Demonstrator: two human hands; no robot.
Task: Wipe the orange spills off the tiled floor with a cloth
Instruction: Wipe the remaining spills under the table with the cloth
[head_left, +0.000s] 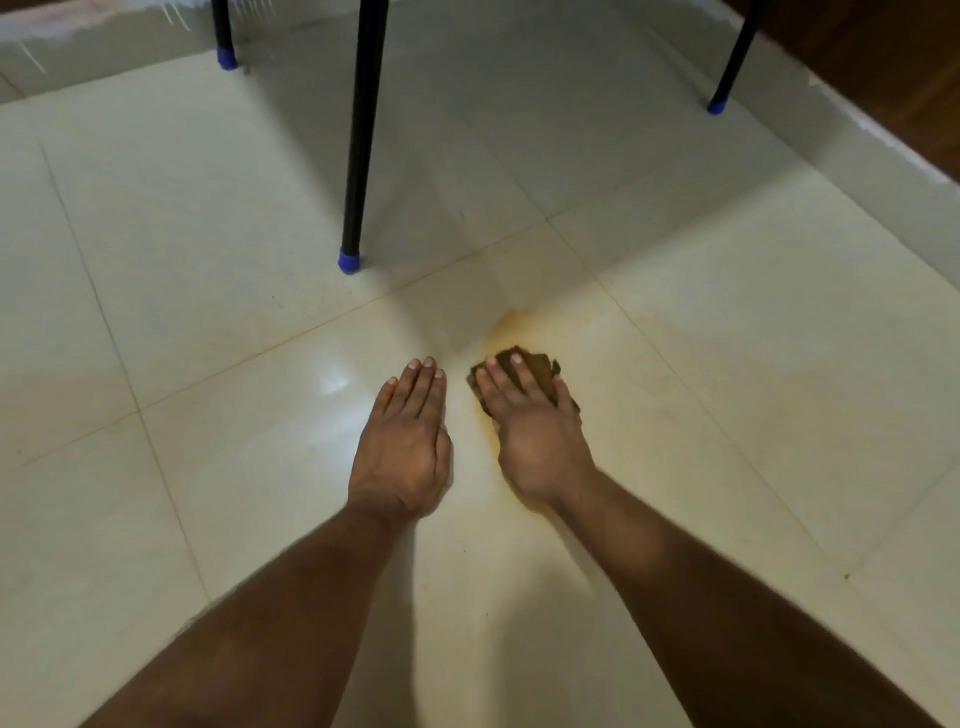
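My right hand (535, 426) lies flat with straight fingers on a small brown cloth (543, 369), pressing it onto the pale tiled floor (208, 260). Most of the cloth is hidden under the hand. A faint orange spill (511, 319) smears the tile just beyond the cloth, and a thin orange streak runs along the hand's left side. My left hand (405, 436) rests flat on the bare tile beside it, fingers straight and together, holding nothing.
A black furniture leg with a blue cap (349, 258) stands just beyond my left hand. Two more capped legs (227, 58) (718, 106) stand farther back. A dark wooden panel (883, 78) lines the far right edge.
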